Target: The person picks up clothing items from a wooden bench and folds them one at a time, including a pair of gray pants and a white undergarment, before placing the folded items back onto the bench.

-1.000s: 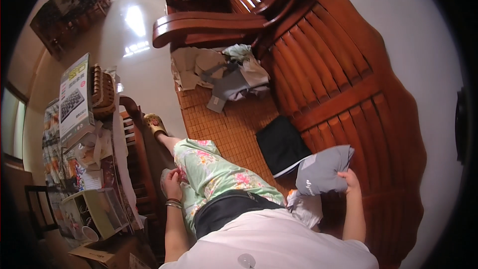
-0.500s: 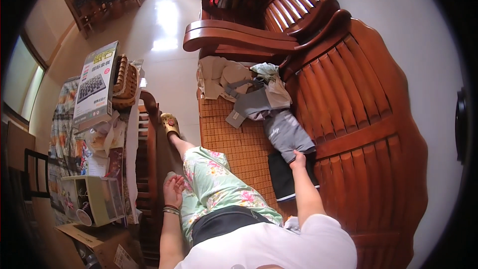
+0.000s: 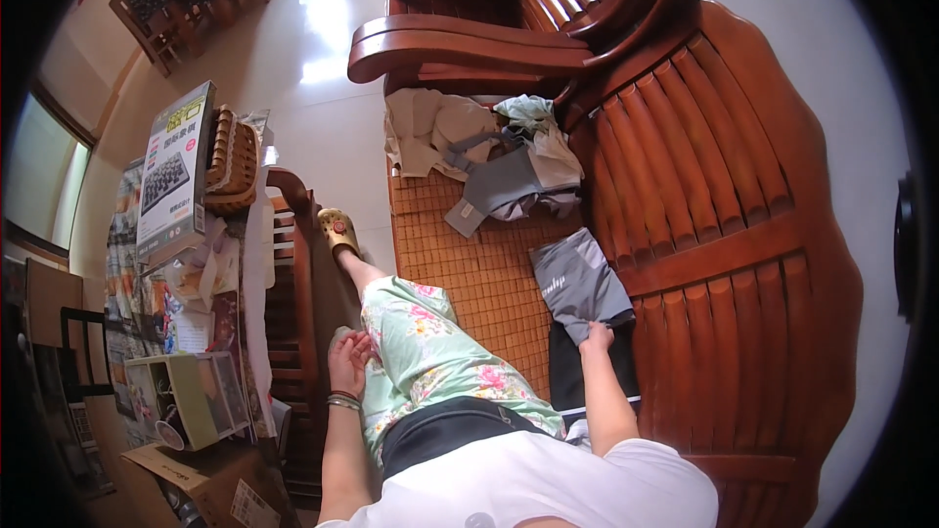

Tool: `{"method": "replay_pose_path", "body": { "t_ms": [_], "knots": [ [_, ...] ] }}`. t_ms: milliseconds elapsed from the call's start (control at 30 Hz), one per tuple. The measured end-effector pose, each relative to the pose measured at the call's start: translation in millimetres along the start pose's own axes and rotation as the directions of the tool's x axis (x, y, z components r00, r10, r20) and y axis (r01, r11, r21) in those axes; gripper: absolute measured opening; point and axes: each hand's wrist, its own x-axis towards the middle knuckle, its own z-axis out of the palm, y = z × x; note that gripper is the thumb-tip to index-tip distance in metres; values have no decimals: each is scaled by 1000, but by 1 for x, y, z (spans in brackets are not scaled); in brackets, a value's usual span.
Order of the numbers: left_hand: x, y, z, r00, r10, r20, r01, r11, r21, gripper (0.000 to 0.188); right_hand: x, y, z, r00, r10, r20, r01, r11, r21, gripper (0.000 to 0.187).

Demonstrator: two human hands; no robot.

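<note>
The right hand (image 3: 597, 335) is closed on the near edge of a grey garment (image 3: 582, 279), pinching the fabric between thumb and fingers; the garment spreads out just beyond it, folded fairly flat. The step in hand looks like placing or straightening this garment, and the next move seems to call for keeping the fold level while the grip eases. The left hand (image 3: 349, 362) hangs beside the thigh, its fingers loosely curled near the floral trousers (image 3: 421, 332); something pale shows by its fingertips, but I cannot tell whether it is held. Under the right hand and forearm lies a black folded cloth (image 3: 570, 362), partly covered by the grey one. Between the hands and farther forward stretches the woven mat (image 3: 469, 274), with a heap of clothes (image 3: 518, 171) at its far end. Right of the right hand rises the wooden backrest (image 3: 690, 166); beyond the left hand stand a wicker basket (image 3: 233, 158) and a flat box (image 3: 176, 171)
</note>
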Motion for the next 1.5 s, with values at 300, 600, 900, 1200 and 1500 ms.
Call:
{"method": "replay_pose_path", "body": {
  "t_ms": [300,600,900,1200,1500],
  "knots": [
    [-8,6,18,999,-44,-26,47,991,127,21,37,6,50,977,-200,72,209,968,-142,38],
    [-18,2,10,996,5,-95,-8,1000,-30,17,1,7,32,456,-713,533,860,200,-469,60],
    [-14,3,25,997,16,-82,-14,1000,22,18,-282,29,114,-439,128,890,896,138,422,49],
    [-28,1,12,993,74,-91,-77,996,-34,20,-351,46,150,-262,381,886,831,-378,409,77],
    [-24,2,16,992,92,-86,-76,982,172,21,-350,50,157,-316,322,892,843,-336,420,74]
  ]
}}
